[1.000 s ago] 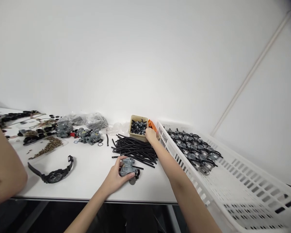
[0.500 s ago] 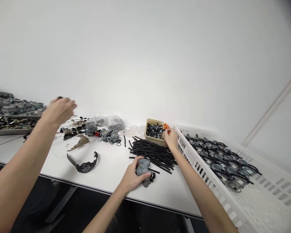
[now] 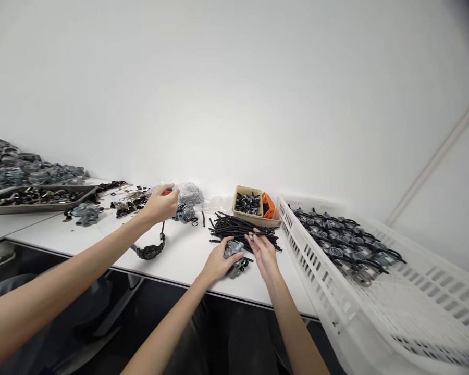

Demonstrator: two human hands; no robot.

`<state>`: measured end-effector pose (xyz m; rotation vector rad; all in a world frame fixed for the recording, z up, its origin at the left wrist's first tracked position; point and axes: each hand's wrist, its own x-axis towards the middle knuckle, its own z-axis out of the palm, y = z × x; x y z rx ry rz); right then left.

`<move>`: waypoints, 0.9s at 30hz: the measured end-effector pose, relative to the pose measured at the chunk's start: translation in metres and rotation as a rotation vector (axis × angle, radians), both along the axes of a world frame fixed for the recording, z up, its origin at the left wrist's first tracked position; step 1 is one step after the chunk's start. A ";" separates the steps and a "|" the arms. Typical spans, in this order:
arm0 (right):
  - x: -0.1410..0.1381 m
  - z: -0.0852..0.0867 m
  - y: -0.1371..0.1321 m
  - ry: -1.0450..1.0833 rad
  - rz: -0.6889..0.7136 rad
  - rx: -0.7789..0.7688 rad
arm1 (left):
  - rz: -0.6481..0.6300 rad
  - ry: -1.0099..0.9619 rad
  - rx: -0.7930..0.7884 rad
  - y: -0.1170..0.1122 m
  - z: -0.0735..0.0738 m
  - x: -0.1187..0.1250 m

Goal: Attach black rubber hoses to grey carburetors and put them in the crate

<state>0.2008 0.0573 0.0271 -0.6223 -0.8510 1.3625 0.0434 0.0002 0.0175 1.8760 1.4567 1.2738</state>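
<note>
Drawn back from the tan bin (image 3: 248, 214) since the earlier frame, the right hand (image 3: 266, 255) pinches a small part (image 3: 251, 237) near the grey metal body (image 3: 233, 249) gripped by the left hand (image 3: 216, 264) toward the table's (image 3: 183, 260) front edge. Black tubes (image 3: 232, 225) lie just beyond, and a white crate (image 3: 323, 291) stands to the right.

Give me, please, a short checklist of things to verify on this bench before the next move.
1. Left hand holds the grey metal part: ok.
2. Right hand holds a small part: ok.
3. Small part's exact type: cannot tell, too small.
4. Black tubes lined up neatly: not ok, loosely piled and crossing.
5. Co-worker's hand apart from both hands: ok.
6. Tan bin upright, small pieces inside: ok.
</note>
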 end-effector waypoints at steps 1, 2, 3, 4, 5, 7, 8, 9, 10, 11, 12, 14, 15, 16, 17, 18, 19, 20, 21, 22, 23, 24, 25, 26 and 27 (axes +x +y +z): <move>0.001 -0.004 -0.005 0.007 0.019 -0.007 | 0.006 -0.010 0.007 0.003 -0.002 0.003; 0.002 -0.008 -0.008 0.018 0.025 -0.014 | 0.016 -0.022 0.008 0.006 -0.004 0.007; 0.003 -0.011 -0.012 0.029 0.023 -0.021 | 0.029 -0.035 0.003 0.008 -0.006 0.010; 0.004 -0.014 -0.015 0.039 0.017 -0.027 | 0.043 -0.046 -0.005 0.011 -0.009 0.013; 0.004 -0.016 -0.017 0.048 0.006 -0.026 | 0.052 -0.057 -0.010 0.013 -0.011 0.015; 0.004 -0.019 -0.020 0.057 -0.025 -0.004 | 0.045 -0.069 -0.010 0.015 -0.014 0.018; 0.004 -0.020 -0.021 0.054 -0.036 0.011 | 0.041 -0.073 -0.006 0.015 -0.015 0.018; 0.003 -0.021 -0.022 0.045 -0.045 0.025 | 0.037 -0.073 0.001 0.014 -0.015 0.018; 0.002 -0.022 -0.022 0.032 -0.055 0.039 | 0.035 -0.068 0.011 0.014 -0.016 0.017; 0.002 -0.023 -0.021 0.014 -0.062 0.050 | 0.029 -0.062 0.021 0.013 -0.016 0.017; 0.001 -0.024 -0.021 -0.007 -0.067 0.057 | 0.019 -0.056 0.027 0.013 -0.015 0.016; 0.001 -0.027 -0.018 -0.040 -0.086 0.066 | -0.021 -0.048 0.027 0.011 -0.015 0.015; 0.001 -0.028 -0.017 -0.046 -0.095 0.069 | -0.044 -0.047 0.026 0.011 -0.015 0.014; 0.002 -0.029 -0.016 -0.045 -0.100 0.071 | -0.064 -0.047 0.025 0.010 -0.015 0.014; 0.002 -0.030 -0.016 -0.041 -0.102 0.074 | -0.079 -0.047 0.028 0.010 -0.015 0.014; 0.002 -0.031 -0.015 -0.040 -0.098 0.079 | -0.090 -0.047 0.033 0.010 -0.016 0.013; 0.002 -0.031 -0.015 -0.042 -0.087 0.083 | -0.098 -0.048 0.040 0.009 -0.016 0.013; 0.001 -0.031 -0.015 -0.049 -0.071 0.085 | -0.104 -0.049 0.047 0.009 -0.017 0.013; 0.001 -0.031 -0.015 -0.059 -0.054 0.085 | -0.110 -0.050 0.054 0.009 -0.017 0.013; 0.000 -0.030 -0.016 -0.068 -0.037 0.082 | -0.112 -0.051 0.060 0.010 -0.018 0.013; 0.000 -0.030 -0.016 -0.074 -0.022 0.079 | -0.112 -0.052 0.065 0.010 -0.019 0.012; -0.001 -0.030 -0.016 -0.074 -0.009 0.074 | -0.113 -0.052 0.067 0.011 -0.019 0.012; -0.001 -0.030 -0.016 -0.069 0.000 0.070 | -0.111 -0.053 0.067 0.012 -0.020 0.012; -0.001 -0.030 -0.016 -0.062 0.006 0.068 | -0.108 -0.053 0.066 0.012 -0.020 0.012; -0.001 -0.030 -0.015 -0.054 0.011 0.067 | -0.105 -0.054 0.066 0.012 -0.021 0.012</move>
